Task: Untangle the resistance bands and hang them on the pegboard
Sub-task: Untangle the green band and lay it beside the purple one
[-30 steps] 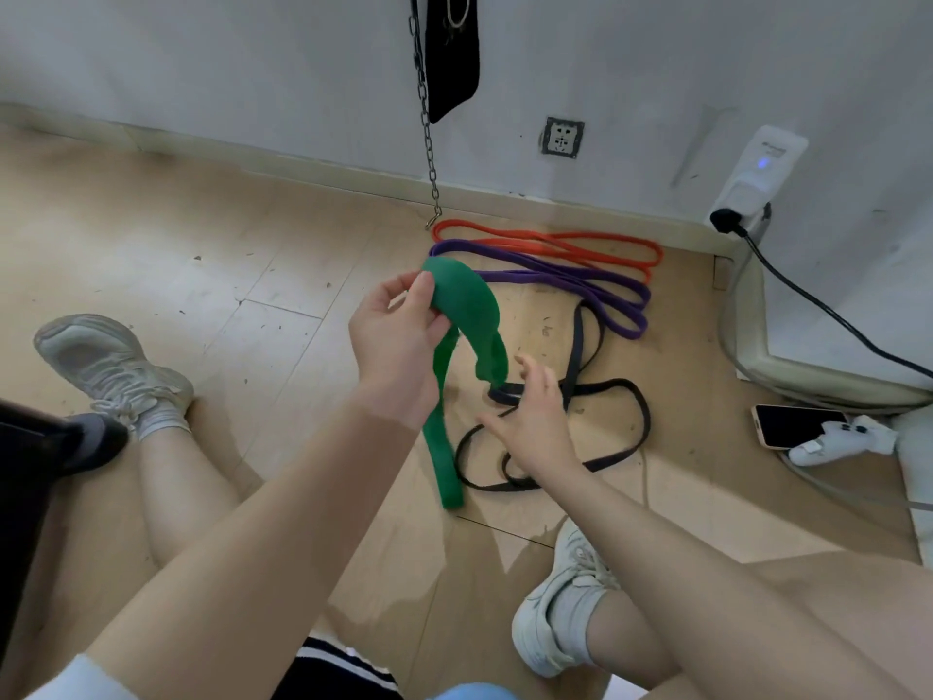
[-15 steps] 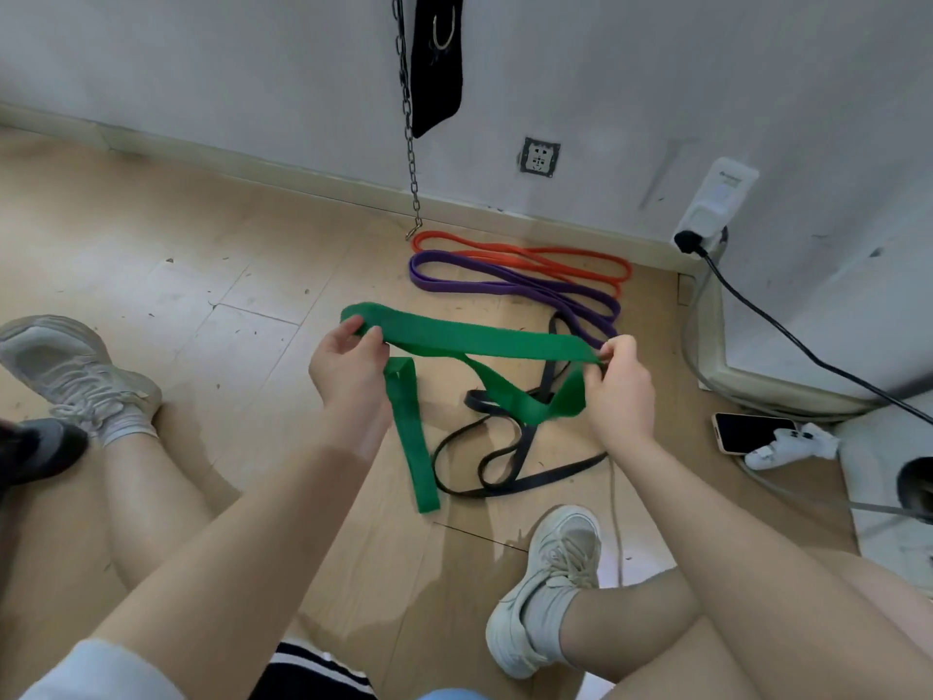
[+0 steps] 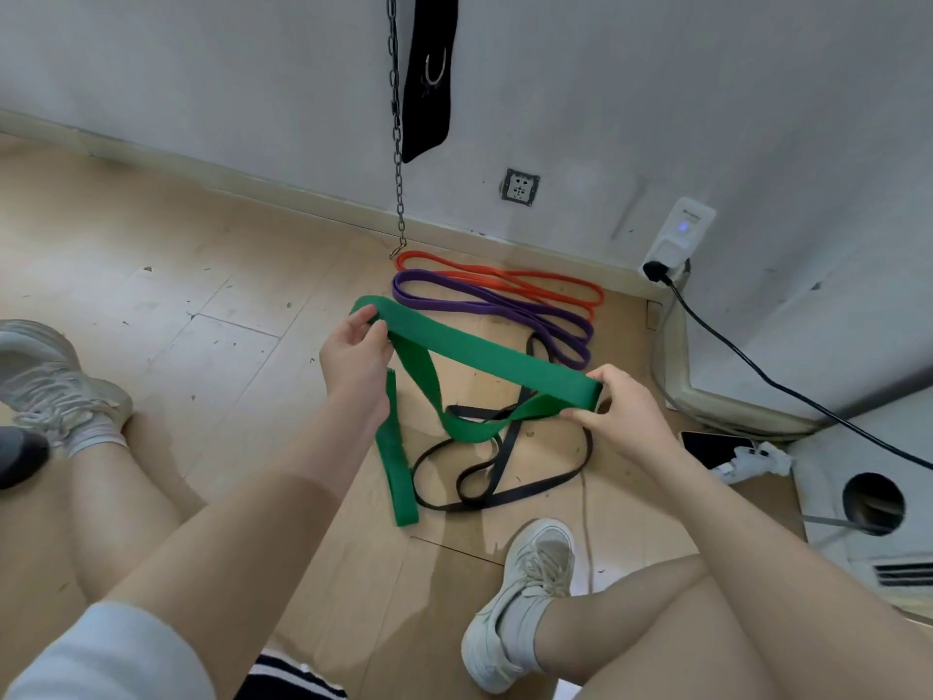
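A wide green resistance band point(image 3: 484, 353) is stretched between my two hands above the wooden floor. My left hand point(image 3: 356, 353) pinches its left end; my right hand point(image 3: 613, 414) grips its right fold. A slack loop sags between them and a tail hangs down to the floor near my left wrist. Under it lies a thin black band point(image 3: 505, 477) in loose coils. A purple band point(image 3: 492, 308) and an orange-red band point(image 3: 500, 277) lie side by side near the wall. No pegboard is in view.
A chain point(image 3: 398, 123) and a black strap point(image 3: 429, 73) hang on the wall ahead. A wall socket point(image 3: 521, 186), a plugged adapter point(image 3: 679, 237) with black cable, and a phone point(image 3: 714, 447) sit to the right. My shoes point(image 3: 525, 598) rest on the floor point(image 3: 176, 275).
My right hand took hold of the green band and my hands moved apart, drawing it out from a bunched loop into a long strip. The view shifted slightly.
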`<state>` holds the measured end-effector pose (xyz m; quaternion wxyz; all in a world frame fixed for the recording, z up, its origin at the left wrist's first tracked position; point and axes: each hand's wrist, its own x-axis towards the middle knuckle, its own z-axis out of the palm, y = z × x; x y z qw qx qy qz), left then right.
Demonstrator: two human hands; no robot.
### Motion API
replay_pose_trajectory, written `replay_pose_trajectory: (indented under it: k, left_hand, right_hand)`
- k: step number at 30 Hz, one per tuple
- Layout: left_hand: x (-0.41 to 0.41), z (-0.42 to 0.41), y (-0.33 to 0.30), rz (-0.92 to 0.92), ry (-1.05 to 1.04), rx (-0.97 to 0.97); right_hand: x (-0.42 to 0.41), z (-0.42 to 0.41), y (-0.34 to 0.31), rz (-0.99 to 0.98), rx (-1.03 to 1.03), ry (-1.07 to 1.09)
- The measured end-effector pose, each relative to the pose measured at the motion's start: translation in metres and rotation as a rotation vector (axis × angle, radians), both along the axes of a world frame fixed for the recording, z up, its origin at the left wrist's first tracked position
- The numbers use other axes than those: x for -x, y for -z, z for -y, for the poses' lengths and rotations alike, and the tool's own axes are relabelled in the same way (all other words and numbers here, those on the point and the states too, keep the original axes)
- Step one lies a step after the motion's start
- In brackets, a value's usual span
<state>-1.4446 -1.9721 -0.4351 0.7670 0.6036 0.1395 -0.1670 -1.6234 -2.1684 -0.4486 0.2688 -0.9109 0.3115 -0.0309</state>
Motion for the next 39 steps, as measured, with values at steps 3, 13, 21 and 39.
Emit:
replay_pose_trajectory:
  k: [3, 13, 21, 39]
  left_hand:
    - [-0.003, -0.005, 0.000, 0.011, -0.007, 0.019]
    - [0.002, 0.002, -0.009, 0.043, 0.078, 0.026]
    - [0.025, -0.006, -0.046, 0.350, 0.455, -0.177]
    - [0.016, -0.087, -0.080, 0.561, 0.820, -0.277]
  right_hand:
    - [0.004, -0.001, -0.005, 0.015, 0.026, -0.034]
    - [0.016, 0.001, 0.011, -0.273, -0.047, -0.120]
    - [-0.012, -0.023, -0.004, -0.083, -0.239, -0.190]
    - [-0.081, -0.072, -0.050, 0.154, -0.273, -0.449]
